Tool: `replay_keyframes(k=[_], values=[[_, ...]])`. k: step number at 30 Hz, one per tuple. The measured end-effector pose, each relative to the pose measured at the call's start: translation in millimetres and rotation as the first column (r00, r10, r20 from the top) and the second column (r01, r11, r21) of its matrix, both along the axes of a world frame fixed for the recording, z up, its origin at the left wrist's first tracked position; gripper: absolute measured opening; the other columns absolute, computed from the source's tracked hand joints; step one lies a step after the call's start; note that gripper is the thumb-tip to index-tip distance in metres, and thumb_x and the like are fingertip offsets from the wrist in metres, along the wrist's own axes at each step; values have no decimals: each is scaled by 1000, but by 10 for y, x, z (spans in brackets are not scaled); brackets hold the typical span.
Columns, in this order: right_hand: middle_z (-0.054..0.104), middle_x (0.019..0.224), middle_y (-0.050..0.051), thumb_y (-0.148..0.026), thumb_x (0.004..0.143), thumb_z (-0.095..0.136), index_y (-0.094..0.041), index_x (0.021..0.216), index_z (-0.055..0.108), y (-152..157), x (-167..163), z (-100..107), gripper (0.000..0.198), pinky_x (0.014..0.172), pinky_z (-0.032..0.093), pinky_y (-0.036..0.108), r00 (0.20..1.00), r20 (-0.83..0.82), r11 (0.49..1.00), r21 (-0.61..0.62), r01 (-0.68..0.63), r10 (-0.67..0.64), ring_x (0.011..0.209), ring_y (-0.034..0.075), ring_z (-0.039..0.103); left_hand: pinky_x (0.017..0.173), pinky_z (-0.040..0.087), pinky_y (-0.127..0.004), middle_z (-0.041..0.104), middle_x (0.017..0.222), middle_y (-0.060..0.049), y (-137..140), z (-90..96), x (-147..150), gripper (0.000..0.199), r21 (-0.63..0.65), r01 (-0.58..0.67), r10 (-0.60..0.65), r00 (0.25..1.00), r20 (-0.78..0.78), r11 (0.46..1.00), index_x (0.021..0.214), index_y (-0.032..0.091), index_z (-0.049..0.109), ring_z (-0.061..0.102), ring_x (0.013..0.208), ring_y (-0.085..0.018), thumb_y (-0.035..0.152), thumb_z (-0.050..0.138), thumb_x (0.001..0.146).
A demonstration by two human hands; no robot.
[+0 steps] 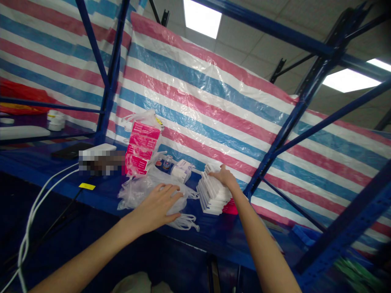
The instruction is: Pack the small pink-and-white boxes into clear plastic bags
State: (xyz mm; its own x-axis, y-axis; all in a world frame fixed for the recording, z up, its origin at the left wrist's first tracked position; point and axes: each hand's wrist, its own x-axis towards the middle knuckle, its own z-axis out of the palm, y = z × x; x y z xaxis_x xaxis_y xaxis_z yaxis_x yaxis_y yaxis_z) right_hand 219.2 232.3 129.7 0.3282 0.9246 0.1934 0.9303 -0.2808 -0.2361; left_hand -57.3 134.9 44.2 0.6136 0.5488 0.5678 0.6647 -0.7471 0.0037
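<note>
My left hand (159, 205) lies with fingers spread over a heap of clear plastic bags (131, 194). Bag handles trail toward the shelf's front edge beneath it. At the top of a leaning stack of flat white boxes (212, 195), my right hand (225, 177) grips an upper box, thumb on the near side and the other fingers partly hidden behind. A pink box (230, 207) shows to the right of the stack's foot. Behind the bags stand a small dark-labelled bottle (167, 162) and some small white packages (182, 170).
Pink-and-white boxes in a clear bag (142, 148) stand upright left of the bags. White cables (39, 203) hang over the left edge of the blue shelf (69, 181). Blue metal posts (275, 148) and a striped sheet (195, 110) enclose the back.
</note>
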Motion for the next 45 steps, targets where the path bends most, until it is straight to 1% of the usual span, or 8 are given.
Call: replay_keyframes(k=[7, 13, 19, 24, 30, 35, 41, 45], values=[[53, 120, 21, -57, 68, 57, -12, 126, 41, 98, -155, 25, 75, 83, 41, 43, 984, 163, 988, -122, 95, -75, 110, 35, 51, 77, 39, -40, 59, 92, -12, 263, -260, 371, 32, 40, -211, 215, 964, -159, 977, 96, 12, 57, 53, 89, -27, 39, 55, 79], [56, 116, 20, -56, 72, 54, -12, 122, 46, 105, -164, 14, 67, 81, 42, 42, 967, 238, 984, -130, 124, -90, 109, 33, 52, 78, 40, -38, 61, 92, -9, 336, -247, 289, 15, -94, -106, 99, 992, -75, 990, 91, 16, 58, 56, 88, -24, 19, 46, 83], [59, 109, 17, -44, 80, 52, -15, 108, 57, -120, -366, -34, 41, 86, 35, 45, 919, 395, 948, 290, -128, 3, 108, 32, 50, 78, 41, -33, 65, 89, -6, 499, -38, 23, 28, -403, 90, 88, 911, 402, 911, 109, 17, 51, 59, 87, -22, 19, 35, 85], [65, 91, 4, -48, 78, 52, -24, 92, 63, -628, -787, -198, 30, 70, 43, 30, 856, -32, 767, 462, -445, 516, 80, 19, 59, 74, 44, -31, 63, 88, -4, 662, 274, -186, 26, -388, 570, -45, 600, 799, 724, 106, 20, 47, 60, 79, -18, 28, 44, 82], [63, 100, 5, -38, 67, 66, -24, 111, 57, -733, -1096, -416, 47, 61, 46, 27, 582, -359, 633, 678, -375, 730, 81, 18, 58, 77, 44, -32, 61, 98, -4, 657, 437, -193, 33, -361, 736, -31, 459, 888, 573, 103, 21, 45, 60, 84, -17, 29, 56, 73], [65, 89, 3, -32, 69, 65, -21, 88, 64, -602, -1112, -474, 22, 72, 47, 30, 476, -417, 602, 717, -350, 774, 78, 17, 60, 77, 45, -33, 61, 99, -6, 536, 464, -174, 30, -389, 725, -8, 477, 879, 568, 100, 21, 48, 59, 87, -19, 32, 58, 74], [65, 75, 2, -29, 68, 65, -20, 71, 65, -565, -1054, -583, 10, 75, 45, 30, 476, -396, 571, 760, -311, 786, 76, 17, 59, 70, 45, -28, 64, 87, -6, 511, 600, -168, 27, -382, 713, -23, 486, 874, 588, 85, 15, 58, 61, 76, -17, 41, 58, 77], [66, 72, 2, -31, 65, 68, -19, 67, 66, -579, -964, -597, 12, 74, 45, 31, 462, -445, 599, 755, -269, 768, 74, 18, 59, 69, 46, -26, 66, 85, -6, 497, 731, -194, 28, -319, 701, 72, 359, 931, 638, 80, 14, 58, 63, 75, -17, 41, 60, 76]])
